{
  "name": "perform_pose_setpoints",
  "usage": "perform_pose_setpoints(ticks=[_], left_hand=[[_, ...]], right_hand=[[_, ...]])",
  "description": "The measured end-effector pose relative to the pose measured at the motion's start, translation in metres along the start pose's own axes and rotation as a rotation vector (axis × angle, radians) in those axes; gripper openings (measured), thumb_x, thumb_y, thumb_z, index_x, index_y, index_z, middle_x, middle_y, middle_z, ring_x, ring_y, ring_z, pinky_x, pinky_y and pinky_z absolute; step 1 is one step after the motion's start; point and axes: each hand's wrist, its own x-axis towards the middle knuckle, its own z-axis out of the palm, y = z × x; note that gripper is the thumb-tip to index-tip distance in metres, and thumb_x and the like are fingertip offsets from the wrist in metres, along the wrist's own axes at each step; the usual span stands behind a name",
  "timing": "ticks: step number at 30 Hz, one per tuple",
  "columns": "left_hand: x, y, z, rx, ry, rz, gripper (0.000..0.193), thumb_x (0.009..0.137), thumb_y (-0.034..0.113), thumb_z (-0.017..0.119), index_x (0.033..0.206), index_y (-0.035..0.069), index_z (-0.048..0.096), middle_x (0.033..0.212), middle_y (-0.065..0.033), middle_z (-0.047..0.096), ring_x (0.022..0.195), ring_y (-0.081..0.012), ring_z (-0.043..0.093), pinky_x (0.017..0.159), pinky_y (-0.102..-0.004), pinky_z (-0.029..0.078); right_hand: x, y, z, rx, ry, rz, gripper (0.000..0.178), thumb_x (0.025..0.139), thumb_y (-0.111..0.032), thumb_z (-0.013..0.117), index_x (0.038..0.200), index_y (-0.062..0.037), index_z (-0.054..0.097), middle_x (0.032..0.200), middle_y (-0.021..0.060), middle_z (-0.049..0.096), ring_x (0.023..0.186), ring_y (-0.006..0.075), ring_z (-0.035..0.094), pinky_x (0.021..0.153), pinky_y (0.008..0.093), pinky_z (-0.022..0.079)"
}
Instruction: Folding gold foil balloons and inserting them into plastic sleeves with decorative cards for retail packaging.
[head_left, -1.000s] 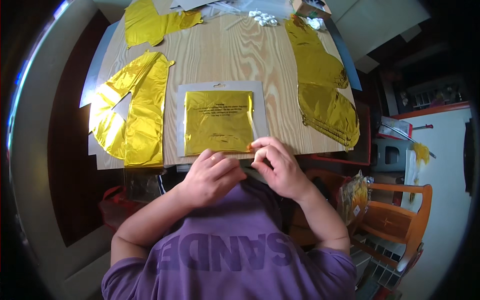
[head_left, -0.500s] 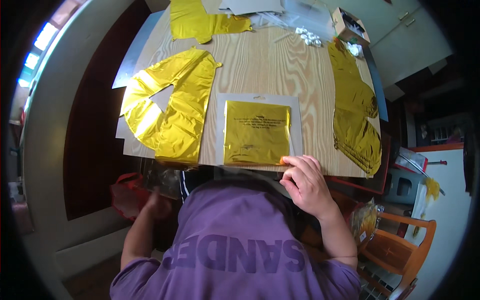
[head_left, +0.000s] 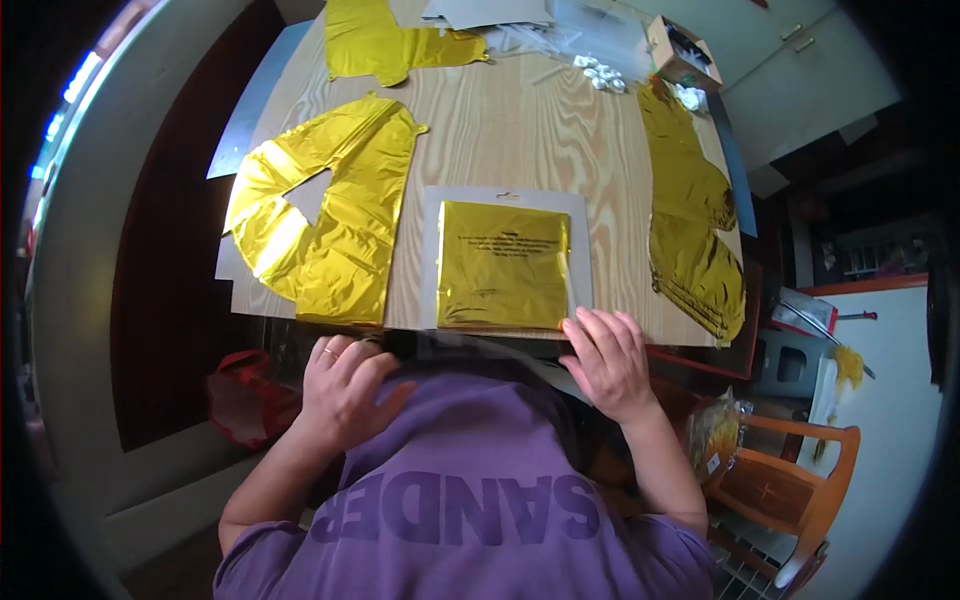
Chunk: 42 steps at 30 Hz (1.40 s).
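A flat package with a gold foil sheet [head_left: 503, 270], folded square in a clear sleeve on a pale hanging card [head_left: 582, 222], lies at the table's front edge. At its lower right corner is my right hand [head_left: 612, 368], fingers stretched out and thumb apart. Beside its index fingertip shows a small orange spot that I cannot make out. My left hand [head_left: 345, 388] is at the table edge below a flat gold foil balloon [head_left: 360, 230] with a triangular hole. Its fingers are slightly bent and the thumb stands away; I see nothing held.
More flat gold foil balloons lie at the far left [head_left: 360, 50] and along the right edge [head_left: 690, 230]. Small white pieces [head_left: 600, 75], clear plastic [head_left: 600, 35] and an open box [head_left: 683, 52] are at the back. A red bag [head_left: 248, 400] and wooden chair [head_left: 790, 480] stand below table height.
My left hand has come up from beside the red bag to the table's front edge. My right hand stays by the package corner, its fingers straighter. The whole view has shifted slightly.
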Motion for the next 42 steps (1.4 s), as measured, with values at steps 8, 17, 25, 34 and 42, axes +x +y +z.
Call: perform_pose_setpoints(ticks=[8, 17, 25, 34, 42], left_hand=[[0.047, -0.034, 0.052, -0.217, 0.23, 0.342, 0.022, 0.076, 0.01, 0.081, 0.095, 0.01, 0.07, 0.101, -0.006, 0.072, 0.101, -0.0248, 0.069, 0.1, -0.0469, 0.048], [0.066, -0.019, 0.035, -0.327, 0.087, -0.297, 0.048, 0.074, 0.01, 0.082, 0.118, 0.01, 0.062, 0.094, -0.0058, 0.066, 0.107, -0.0282, 0.06, 0.107, -0.0457, 0.038], [0.086, 0.013, 0.035, -0.119, -0.035, 0.414, 0.061, 0.079, 0.016, 0.074, 0.138, 0.013, 0.057, 0.149, -0.0116, 0.049, 0.143, -0.036, 0.04, 0.118, -0.0561, 0.025], [0.064, 0.007, 0.067, 0.227, -0.011, 0.295, 0.055, 0.09, 0.019, 0.061, 0.143, 0.007, 0.052, 0.151, -0.0129, 0.049, 0.143, -0.0304, 0.043, 0.119, -0.0484, 0.028], [0.055, 0.016, 0.073, 0.136, 0.096, 0.257, 0.052, 0.086, 0.009, 0.062, 0.137, 0.008, 0.057, 0.145, -0.0135, 0.055, 0.136, -0.0311, 0.051, 0.113, -0.0474, 0.035]], right_hand=[[0.013, 0.011, 0.003, 0.193, 0.169, 0.027, 0.021, 0.08, -0.014, 0.078, 0.097, -0.0073, 0.069, 0.096, 0.0058, 0.066, 0.09, 0.0239, 0.062, 0.086, 0.0416, 0.047], [0.091, 0.037, -0.024, 0.597, -0.548, 0.739, 0.029, 0.076, -0.022, 0.082, 0.068, -0.0029, 0.062, 0.066, 0.0075, 0.065, 0.06, 0.0136, 0.059, 0.057, 0.031, 0.046], [0.082, 0.04, -0.017, 0.531, -0.486, 0.698, 0.034, 0.075, -0.029, 0.083, 0.074, -0.0038, 0.06, 0.071, 0.0137, 0.068, 0.071, 0.0286, 0.068, 0.067, 0.0393, 0.052], [0.036, 0.042, -0.031, 0.471, -0.421, 0.902, 0.037, 0.078, -0.033, 0.083, 0.078, -0.0038, 0.061, 0.072, 0.0131, 0.066, 0.069, 0.0274, 0.064, 0.064, 0.0399, 0.05], [0.065, 0.018, -0.023, 0.253, 0.034, 0.617, 0.056, 0.079, -0.024, 0.078, 0.126, -0.0048, 0.055, 0.109, 0.0195, 0.065, 0.097, 0.0351, 0.066, 0.086, 0.0449, 0.053]])
